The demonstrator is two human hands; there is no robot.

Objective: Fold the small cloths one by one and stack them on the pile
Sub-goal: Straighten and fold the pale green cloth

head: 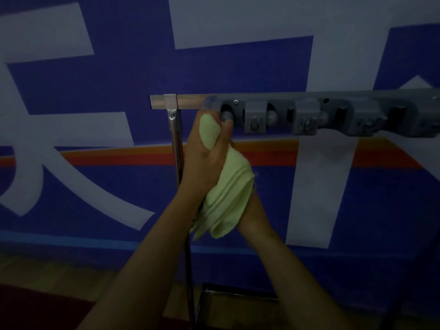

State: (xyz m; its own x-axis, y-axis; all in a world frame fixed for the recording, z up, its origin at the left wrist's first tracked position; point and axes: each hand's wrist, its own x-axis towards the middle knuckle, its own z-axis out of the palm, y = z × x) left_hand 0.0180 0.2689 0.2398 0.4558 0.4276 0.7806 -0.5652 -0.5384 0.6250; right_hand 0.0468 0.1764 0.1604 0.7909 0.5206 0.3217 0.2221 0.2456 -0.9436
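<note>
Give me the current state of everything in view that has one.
Pale green cloth: bunched, off the rack, held in both hands.
Left hand: closed on the cloth's upper end.
Right hand: under the cloth, mostly hidden.
Grey plastic clip rail: visible clips hold no cloth.

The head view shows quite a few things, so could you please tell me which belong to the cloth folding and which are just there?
Part of the job:
- light green cloth, bunched
- left hand, gripping its top
- right hand, under its lower end

Just there:
- grey clip rack on the metal rail
- chrome stand pole
- blue wall banner
- wooden floor

No pile is visible.
</note>
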